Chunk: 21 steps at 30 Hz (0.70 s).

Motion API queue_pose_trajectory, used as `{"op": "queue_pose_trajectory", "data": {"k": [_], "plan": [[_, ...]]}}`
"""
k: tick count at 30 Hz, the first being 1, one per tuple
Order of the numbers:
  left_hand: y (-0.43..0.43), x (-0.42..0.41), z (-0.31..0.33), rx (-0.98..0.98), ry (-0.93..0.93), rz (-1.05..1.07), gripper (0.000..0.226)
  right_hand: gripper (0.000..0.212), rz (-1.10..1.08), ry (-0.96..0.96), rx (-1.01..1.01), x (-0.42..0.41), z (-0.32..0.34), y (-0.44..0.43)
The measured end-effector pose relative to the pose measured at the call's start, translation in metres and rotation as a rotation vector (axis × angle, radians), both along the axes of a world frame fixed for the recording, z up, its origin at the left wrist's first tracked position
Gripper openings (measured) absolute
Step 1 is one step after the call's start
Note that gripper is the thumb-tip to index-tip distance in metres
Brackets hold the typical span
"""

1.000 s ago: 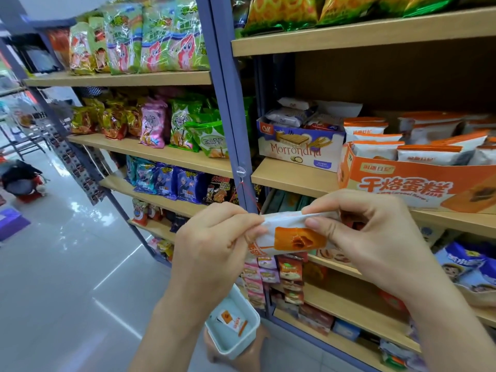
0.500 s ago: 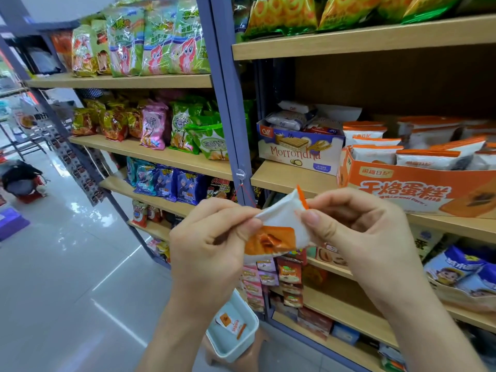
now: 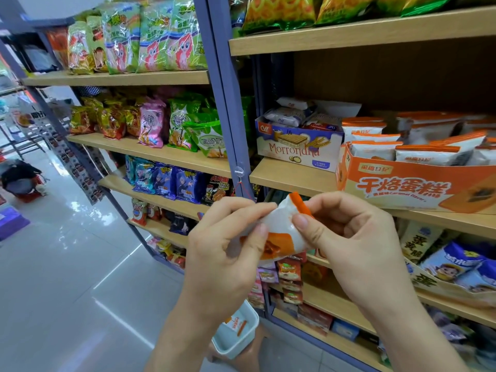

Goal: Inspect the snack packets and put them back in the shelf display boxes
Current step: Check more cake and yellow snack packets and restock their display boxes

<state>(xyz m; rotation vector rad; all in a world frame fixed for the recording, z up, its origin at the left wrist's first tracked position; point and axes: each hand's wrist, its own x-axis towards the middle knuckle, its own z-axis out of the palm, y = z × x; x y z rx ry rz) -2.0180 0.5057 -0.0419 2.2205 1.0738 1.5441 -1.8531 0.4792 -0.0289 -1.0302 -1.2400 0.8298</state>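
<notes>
A small white and orange snack packet (image 3: 281,237) is held in front of me, tilted with its orange sealed end up. My left hand (image 3: 228,245) pinches its lower left part and my right hand (image 3: 346,237) pinches its upper right edge. To the upper right, the orange display box (image 3: 408,187) stands on the shelf, holding several matching packets (image 3: 426,154) upright. Below my hands a pale blue tub (image 3: 236,342) holds another such packet (image 3: 236,322).
A purple wafer box (image 3: 298,147) sits left of the orange box. A blue steel upright (image 3: 222,103) divides the shelf bays. Bagged snacks (image 3: 150,124) fill the left shelves, more boxes the lower ones. Glossy aisle floor (image 3: 67,264) lies to the left.
Both hands have turned the packet from lying level to tilted, its orange end now pointing up. The view has shifted slightly.
</notes>
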Motion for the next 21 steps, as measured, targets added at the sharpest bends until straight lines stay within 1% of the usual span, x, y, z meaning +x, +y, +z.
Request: {"op": "queue_pose_trajectory", "data": {"k": [2, 4, 6, 8, 10, 11, 12, 14, 16, 18, 20, 21], "plan": [[-0.003, 0.005, 0.003, -0.047, -0.047, -0.02, 0.021, 0.008, -0.016, -0.036, 0.021, -0.002, -0.001, 0.0], [-0.003, 0.009, 0.004, -0.061, -0.101, -0.007, 0.015, 0.014, -0.036, -0.115, 0.047, -0.004, -0.003, -0.002], [-0.004, 0.011, 0.003, -0.052, -0.108, -0.006, 0.01, 0.017, -0.055, -0.177, 0.072, -0.004, -0.004, -0.003], [-0.003, 0.009, -0.001, -0.075, -0.116, -0.023, 0.015, 0.018, -0.072, -0.219, 0.093, -0.004, -0.006, -0.004], [-0.004, 0.007, -0.001, -0.197, -0.189, -0.104, 0.022, 0.017, -0.107, -0.304, 0.125, -0.003, -0.008, -0.004], [-0.005, 0.008, -0.001, -0.237, -0.218, -0.14, 0.023, 0.014, -0.136, -0.376, 0.163, -0.003, -0.008, -0.004], [-0.006, 0.009, 0.0, -0.23, -0.22, -0.156, 0.022, 0.01, -0.164, -0.455, 0.211, -0.003, -0.008, -0.003], [-0.005, 0.012, 0.004, -0.129, -0.175, -0.125, 0.013, 0.006, -0.186, -0.562, 0.283, -0.005, -0.008, -0.004], [-0.004, 0.014, 0.005, -0.052, -0.174, -0.076, 0.008, 0.006, -0.165, -0.524, 0.278, -0.005, -0.008, -0.004], [-0.002, 0.013, 0.004, -0.035, -0.232, -0.05, 0.009, 0.009, -0.109, -0.35, 0.177, -0.002, -0.005, -0.003], [-0.002, 0.012, 0.002, -0.08, -0.33, -0.046, 0.012, 0.014, -0.012, -0.149, 0.052, 0.002, -0.004, -0.002], [-0.001, 0.012, 0.0, -0.105, -0.369, -0.057, 0.011, 0.014, 0.019, -0.091, 0.021, 0.004, -0.004, -0.002]]}}
